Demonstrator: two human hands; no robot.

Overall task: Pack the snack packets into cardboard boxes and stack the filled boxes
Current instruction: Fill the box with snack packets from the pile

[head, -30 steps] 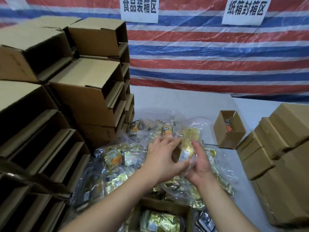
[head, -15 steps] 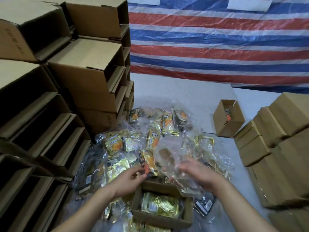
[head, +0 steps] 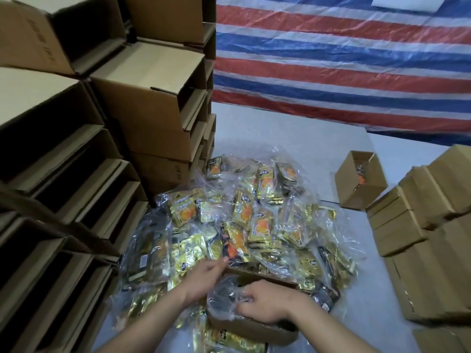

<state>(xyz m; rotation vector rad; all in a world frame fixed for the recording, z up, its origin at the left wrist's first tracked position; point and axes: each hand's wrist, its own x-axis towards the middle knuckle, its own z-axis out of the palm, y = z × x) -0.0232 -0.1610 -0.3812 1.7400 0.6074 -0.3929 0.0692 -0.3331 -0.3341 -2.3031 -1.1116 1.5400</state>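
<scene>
right hand [head: 265,303] in open box [head: 254,327]

Dim, flat indoor light, from overhead as far as can be told. Deep black shadow inside the open boxes [head: 76,179] at left. Sharp white glare off the clear wrapping and gold foil of the snack packets [head: 254,220] (print unreadable there). Soft motion blur over both hands [head: 265,301] and forearms. Strong wide-angle bending at the edges, box stacks leaning inward. Striped tarp [head: 344,59] brighter, slightly hazy.
</scene>
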